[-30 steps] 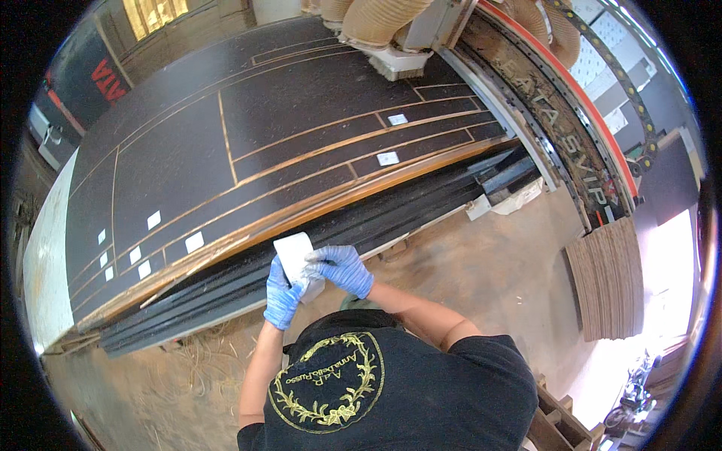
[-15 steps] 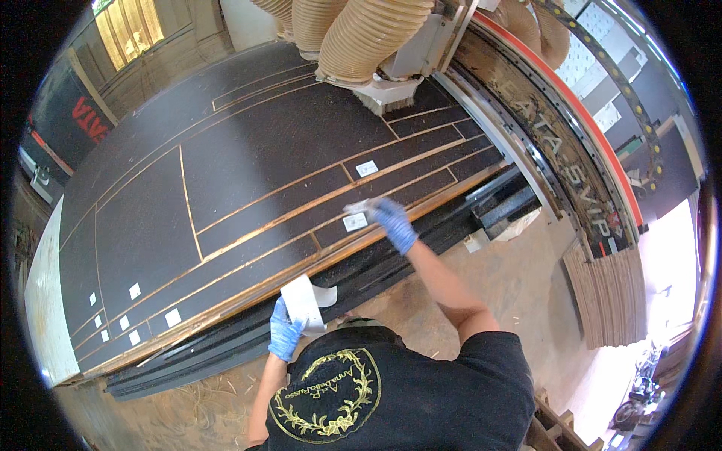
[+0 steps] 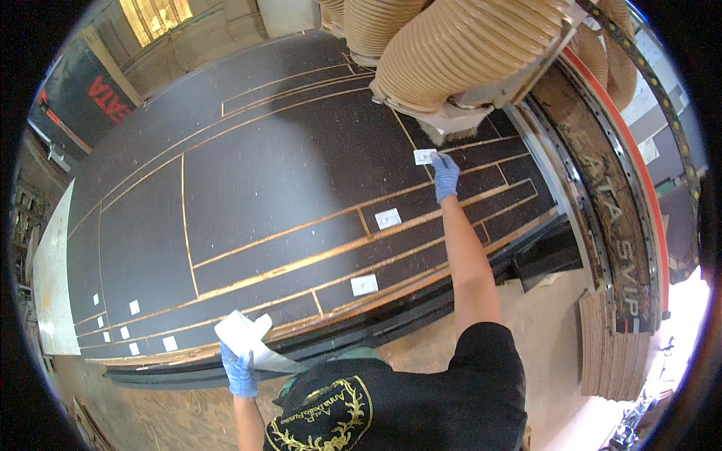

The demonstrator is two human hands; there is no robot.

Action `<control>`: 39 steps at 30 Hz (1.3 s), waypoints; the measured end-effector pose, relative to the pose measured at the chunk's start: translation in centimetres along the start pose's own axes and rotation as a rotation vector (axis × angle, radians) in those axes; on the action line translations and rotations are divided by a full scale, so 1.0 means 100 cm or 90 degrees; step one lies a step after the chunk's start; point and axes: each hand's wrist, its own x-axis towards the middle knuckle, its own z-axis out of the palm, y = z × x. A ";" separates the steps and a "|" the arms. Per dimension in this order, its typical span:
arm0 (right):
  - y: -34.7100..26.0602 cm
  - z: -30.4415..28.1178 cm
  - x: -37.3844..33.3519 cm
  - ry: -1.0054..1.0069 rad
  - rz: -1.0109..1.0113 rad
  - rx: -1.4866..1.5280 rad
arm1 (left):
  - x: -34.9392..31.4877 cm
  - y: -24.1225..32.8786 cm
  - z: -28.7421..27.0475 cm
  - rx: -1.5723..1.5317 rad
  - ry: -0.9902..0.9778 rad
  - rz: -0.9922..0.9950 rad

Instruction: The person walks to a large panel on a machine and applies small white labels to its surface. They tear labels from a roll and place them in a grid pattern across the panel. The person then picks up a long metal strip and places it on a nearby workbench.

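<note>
Holding a white label (image 3: 422, 156) at its right-hand end, the right hand (image 3: 446, 179) is stretched far over the dark board (image 3: 248, 173), fingertips pinched together on the label. Contact between label and board: cannot tell. Label sits just in front of the brush (image 3: 451, 137), below the wide ribbed hose (image 3: 470, 56).

Left hand (image 3: 239, 373) near the front edge of the board, gripping a white paper strip (image 3: 244, 331) – fingers closed on its lower part, exact finger placement partly hidden by the paper. Strip is bent over at the top; a loose tail runs right, toward the dark cap brim area. Both hands in blue gloves.

Board: light grooves divide it into panels. Two labels lie flat between the hands, one (image 3: 387, 219) nearer the right hand, the other (image 3: 364, 286) closer to the front edge. A cluster of smaller-looking labels (image 3: 134, 307) lies at the left end.
</note>
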 end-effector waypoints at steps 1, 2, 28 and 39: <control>0.008 0.011 0.005 -0.001 0.005 -0.025 | 0.000 -0.001 0.003 0.015 0.009 -0.003; 0.021 0.015 0.015 -0.021 0.021 -0.015 | 0.001 -0.006 0.004 -0.053 0.008 -0.048; 0.004 -0.056 0.030 -0.151 -0.069 -1.011 | 0.008 0.000 0.026 0.030 0.020 -0.070; -0.013 -0.038 -0.022 -0.453 0.050 -0.629 | -0.007 -0.003 -0.013 -0.222 0.089 0.038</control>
